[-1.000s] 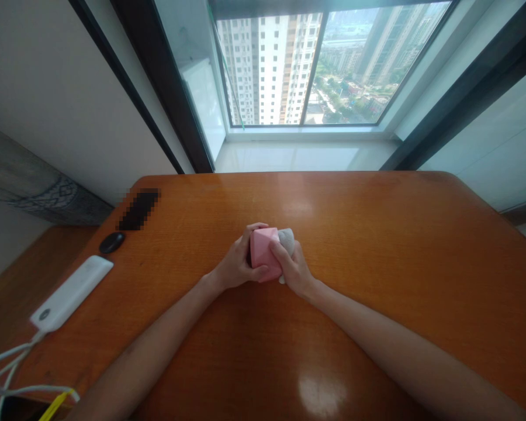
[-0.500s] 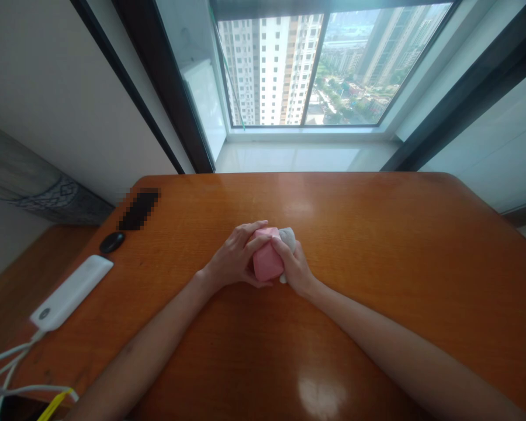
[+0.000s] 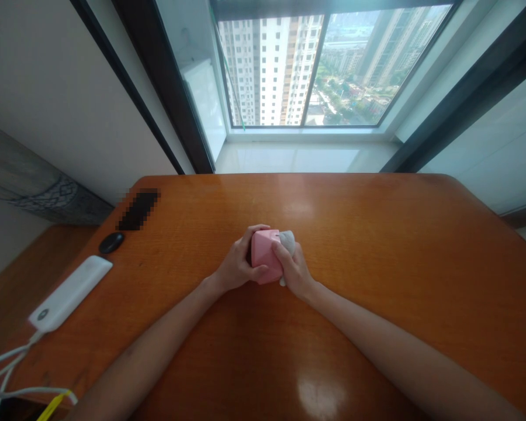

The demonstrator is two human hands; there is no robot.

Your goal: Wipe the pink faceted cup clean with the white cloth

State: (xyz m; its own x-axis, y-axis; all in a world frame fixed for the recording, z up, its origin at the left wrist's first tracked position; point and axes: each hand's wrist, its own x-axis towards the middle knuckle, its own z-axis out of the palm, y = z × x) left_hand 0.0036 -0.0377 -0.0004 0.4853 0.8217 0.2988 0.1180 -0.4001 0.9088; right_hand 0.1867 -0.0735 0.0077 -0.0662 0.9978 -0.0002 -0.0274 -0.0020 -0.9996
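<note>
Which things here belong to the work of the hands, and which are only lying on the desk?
In use: pink faceted block, grey rounded object, left hand, right hand.
Lying about: white corded device, black oval object, blurred dark object.

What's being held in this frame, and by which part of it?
A pink faceted object, gripped at its sides between the left hand and right hand; a grey piece shows behind the right hand.
</note>
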